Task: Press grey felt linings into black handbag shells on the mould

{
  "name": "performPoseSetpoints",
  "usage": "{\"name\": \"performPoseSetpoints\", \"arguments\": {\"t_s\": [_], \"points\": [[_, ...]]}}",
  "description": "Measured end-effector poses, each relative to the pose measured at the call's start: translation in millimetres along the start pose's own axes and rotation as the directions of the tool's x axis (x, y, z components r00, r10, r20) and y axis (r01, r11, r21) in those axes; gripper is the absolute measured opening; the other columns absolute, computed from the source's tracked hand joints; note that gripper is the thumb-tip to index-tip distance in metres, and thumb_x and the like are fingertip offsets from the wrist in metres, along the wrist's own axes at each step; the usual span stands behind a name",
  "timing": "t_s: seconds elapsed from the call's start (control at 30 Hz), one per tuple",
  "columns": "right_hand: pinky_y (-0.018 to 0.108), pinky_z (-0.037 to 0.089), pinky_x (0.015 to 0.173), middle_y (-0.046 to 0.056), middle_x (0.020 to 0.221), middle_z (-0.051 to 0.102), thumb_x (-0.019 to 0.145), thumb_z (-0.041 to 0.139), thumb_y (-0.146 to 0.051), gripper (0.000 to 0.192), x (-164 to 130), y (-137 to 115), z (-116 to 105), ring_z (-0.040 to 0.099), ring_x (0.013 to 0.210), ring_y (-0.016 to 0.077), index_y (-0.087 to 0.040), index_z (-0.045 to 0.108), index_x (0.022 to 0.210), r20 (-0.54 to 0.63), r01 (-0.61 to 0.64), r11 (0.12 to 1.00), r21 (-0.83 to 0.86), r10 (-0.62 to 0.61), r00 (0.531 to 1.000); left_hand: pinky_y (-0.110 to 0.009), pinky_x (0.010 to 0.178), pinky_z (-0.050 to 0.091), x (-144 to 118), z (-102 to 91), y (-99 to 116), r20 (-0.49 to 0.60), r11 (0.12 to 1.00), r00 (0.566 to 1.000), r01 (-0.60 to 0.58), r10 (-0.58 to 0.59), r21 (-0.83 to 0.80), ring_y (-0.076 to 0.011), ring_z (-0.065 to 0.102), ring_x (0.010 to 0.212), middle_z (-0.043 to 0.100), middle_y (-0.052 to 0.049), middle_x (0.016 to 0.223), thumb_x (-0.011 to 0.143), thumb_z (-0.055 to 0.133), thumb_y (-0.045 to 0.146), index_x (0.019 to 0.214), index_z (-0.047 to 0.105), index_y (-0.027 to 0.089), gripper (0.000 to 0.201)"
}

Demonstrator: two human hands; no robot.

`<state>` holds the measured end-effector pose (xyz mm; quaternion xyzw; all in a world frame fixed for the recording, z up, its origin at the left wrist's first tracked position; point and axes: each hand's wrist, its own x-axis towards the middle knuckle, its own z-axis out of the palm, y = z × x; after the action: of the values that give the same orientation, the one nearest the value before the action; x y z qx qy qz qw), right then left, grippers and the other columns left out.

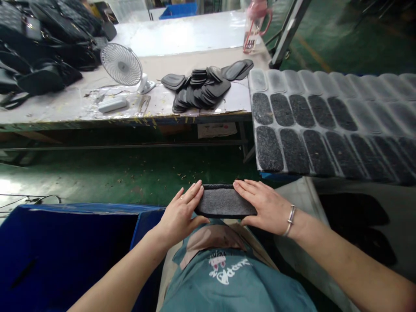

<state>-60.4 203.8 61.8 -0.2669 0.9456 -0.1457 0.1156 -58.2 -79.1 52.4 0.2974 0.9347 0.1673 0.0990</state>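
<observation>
We hold a grey felt pad (pixel 224 202) between both hands just in front of our body, above the green floor: the left hand (pixel 179 215) presses its flat fingers against the pad's left end and the right hand (pixel 264 207) cups the right end, so each grip is grasping the pad by an edge rather than clenched around it. We judge the step to be squaring or pressing this piece. To our right a tray (pixel 331 130) carries rows of similar dark pads. The table (pixel 81 104) ahead bears a pile of black pieces (pixel 201 89), a small fan (pixel 121 65) and a bottle (pixel 255 26). Any next move calls for keeping the pad level between both palms.
</observation>
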Motion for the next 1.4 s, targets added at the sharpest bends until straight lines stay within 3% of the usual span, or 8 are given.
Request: {"name": "performPoseSetpoints", "arguments": {"t_s": [0.17,0.3,0.43,0.7,0.93,1.13,1.27,1.4], "points": [[0.056,0.025,0.112,0.01,0.155,0.021,0.066,0.077,-0.044,0.107,-20,9,17,0.018,0.142,0.0316,-0.021,0.015,0.15,-0.132,-0.018,0.999,0.031,0.022,0.991,-0.047,0.11,0.033,-14,18.0,-6,-0.167,0.988,0.983,0.051,-0.075,-0.147,-0.0281,0.019,0.142,0.017,-0.018,0.155,0.081,0.061,0.05,0.149,-0.01,0.02,0.102],[0.048,0.03,0.113,0.018,0.155,0.015,0.07,0.074,-0.042,0.117,-50,17,43,0.02,0.142,0.029,-0.014,-0.005,0.15,-0.287,-0.164,0.973,0.161,0.205,0.936,-0.047,0.108,0.036,-25,30.1,-6,-0.208,0.998,0.977,0.025,-0.037,-0.06,-0.0277,0.02,0.142,0.011,-0.015,0.157,0.09,0.051,0.036,0.15,-0.002,0.025,0.081],[0.044,0.037,0.11,0.02,0.149,0.033,0.083,0.062,-0.03,0.093,-70,14,59,0.034,0.136,0.0269,-0.013,0.001,0.151,-0.327,-0.228,0.953,0.199,0.284,0.901,-0.044,0.105,0.041,-28,32.5,1,-0.274,1.0,0.961,0.023,-0.025,-0.011,-0.027,0.033,0.137,0.019,-0.014,0.156,0.092,0.046,0.028,0.15,0.005,0.024,0.071],[0.043,0.047,0.103,0.02,0.141,0.045,0.084,0.044,-0.006,0.074,-63,3,54,0.05,0.125,0.0283,-0.008,0.01,0.15,-0.348,-0.294,0.956,0.014,0.28,0.895,-0.044,0.098,0.048,-22,26.5,10,-0.201,0.99,0.979,0.061,-0.035,0.127,-0.0303,0.047,0.128,0.021,-0.013,0.155,0.092,0.045,0.031,0.15,0.001,0.025,0.073],[0.045,0.046,0.103,0.026,0.141,0.042,0.083,0.046,-0.008,0.063,-64,-1,50,0.047,0.127,0.031,0.002,0.03,0.143,-0.303,-0.294,0.952,0.081,0.305,0.903,-0.041,0.1,0.047,-23,19.2,16,-0.133,0.99,0.987,0.103,-0.09,0.098,-0.0289,0.041,0.132,0.016,-0.014,0.156,0.092,0.044,0.032,0.15,-0.004,0.025,0.075],[0.041,0.043,0.105,0.021,0.137,0.049,0.086,0.056,-0.035,0.066,-64,12,46,0.049,0.126,0.0263,-0.005,0.036,0.142,-0.352,-0.207,0.897,0.39,0.353,0.867,-0.039,0.11,0.034,-22,17.6,6,-0.157,0.979,0.975,0.129,-0.154,-0.157,-0.0229,0.031,0.138,0.027,-0.008,0.154,0.091,0.048,0.038,0.148,0.019,0.028,0.065],[0.037,0.048,0.1,0.016,0.136,0.051,0.09,0.05,-0.027,0.06,-67,9,57,0.052,0.123,0.0241,-0.011,0.032,0.145,-0.474,-0.156,0.938,0.308,0.293,0.83,-0.036,0.109,0.035,-28,30.4,3,-0.238,0.964,0.956,0.115,-0.173,-0.241,-0.0207,0.031,0.137,0.025,-0.005,0.155,0.092,0.047,0.03,0.148,0.019,0.033,0.062],[0.032,0.061,0.08,0.006,0.128,0.06,0.084,0.051,-0.015,0.069,-59,14,70,0.063,0.108,0.0248,-0.032,0.027,0.147,-0.567,-0.156,0.96,0.233,0.265,0.78,-0.029,0.1,0.046,-26,55.1,-7,-0.316,0.979,0.945,0.02,-0.084,-0.201,-0.022,0.039,0.131,0.026,-0.004,0.152,0.089,0.051,0.025,0.147,0.005,0.04,0.075]]}}
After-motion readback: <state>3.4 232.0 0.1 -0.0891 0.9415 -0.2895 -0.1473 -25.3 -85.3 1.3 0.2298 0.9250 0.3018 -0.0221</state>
